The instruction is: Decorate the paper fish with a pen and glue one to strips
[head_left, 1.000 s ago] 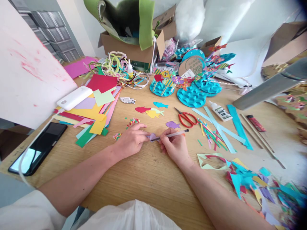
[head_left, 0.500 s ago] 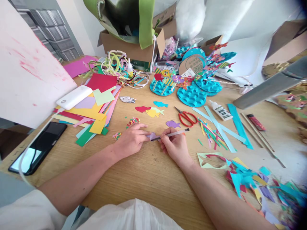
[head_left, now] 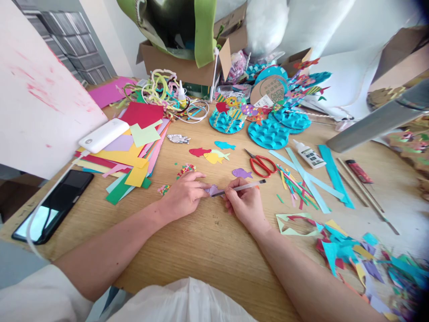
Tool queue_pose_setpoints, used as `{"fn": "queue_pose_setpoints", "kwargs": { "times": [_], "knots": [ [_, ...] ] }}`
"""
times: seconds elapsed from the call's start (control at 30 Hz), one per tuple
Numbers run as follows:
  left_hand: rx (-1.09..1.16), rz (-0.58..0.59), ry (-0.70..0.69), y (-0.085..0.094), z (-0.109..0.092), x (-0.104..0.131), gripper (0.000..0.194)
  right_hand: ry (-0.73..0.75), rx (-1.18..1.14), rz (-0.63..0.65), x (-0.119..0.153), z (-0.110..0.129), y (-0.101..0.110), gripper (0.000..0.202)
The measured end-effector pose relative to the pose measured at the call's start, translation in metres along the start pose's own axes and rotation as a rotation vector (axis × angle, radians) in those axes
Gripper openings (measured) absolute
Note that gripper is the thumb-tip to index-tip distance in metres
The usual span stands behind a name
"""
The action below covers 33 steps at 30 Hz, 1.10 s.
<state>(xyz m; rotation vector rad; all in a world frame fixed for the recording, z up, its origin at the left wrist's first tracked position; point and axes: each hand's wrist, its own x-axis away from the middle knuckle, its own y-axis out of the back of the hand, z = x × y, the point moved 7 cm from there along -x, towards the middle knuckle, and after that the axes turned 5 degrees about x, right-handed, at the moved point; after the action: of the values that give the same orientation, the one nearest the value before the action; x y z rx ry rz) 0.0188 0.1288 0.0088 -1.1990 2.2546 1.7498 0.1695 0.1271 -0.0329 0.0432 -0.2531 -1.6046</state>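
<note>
My right hand (head_left: 246, 201) is closed in a writing grip round a slim pen (head_left: 244, 186) with a translucent barrel and dark end. Its tip meets a small purple paper fish (head_left: 212, 190) lying flat on the table. From the left, my left hand (head_left: 184, 192) holds that fish down with bent fingertips, covering part of it. Just above lie another purple paper fish (head_left: 241, 173), a yellow fish (head_left: 213, 158), a red fish (head_left: 199, 152) and a blue fish (head_left: 225, 145). Pieces with multicoloured bits (head_left: 186, 170) show beside my left hand.
Red-handled scissors (head_left: 263, 166), paper strips (head_left: 306, 179) and a glue bottle (head_left: 309, 154) lie to the right. Paper scraps (head_left: 348, 246) spread along the near right. Coloured sheets (head_left: 142, 117), a power bank (head_left: 104, 135) and a phone (head_left: 53, 208) occupy the left. Blue bumpy discs (head_left: 268, 133) stand behind.
</note>
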Motion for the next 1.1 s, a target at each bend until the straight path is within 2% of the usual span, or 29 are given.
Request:
{"fn": "queue_pose_setpoints", "kwargs": {
  "times": [0.8, 0.93, 1.1],
  "knots": [
    [0.01, 0.011, 0.014, -0.0013, 0.0011, 0.0013, 0.034, 0.002, -0.008, -0.014, 0.0005, 0.0006, 0.0014, 0.015],
    [0.016, 0.012, 0.012, -0.0011, 0.0013, 0.0011, 0.033, 0.043, -0.01, -0.062, 0.0019, 0.0012, 0.0048, 0.014],
    [0.018, 0.0, 0.012, -0.0008, 0.0017, 0.0011, 0.034, 0.072, 0.064, -0.038, 0.0012, 0.0004, 0.0034, 0.014]
  ]
}}
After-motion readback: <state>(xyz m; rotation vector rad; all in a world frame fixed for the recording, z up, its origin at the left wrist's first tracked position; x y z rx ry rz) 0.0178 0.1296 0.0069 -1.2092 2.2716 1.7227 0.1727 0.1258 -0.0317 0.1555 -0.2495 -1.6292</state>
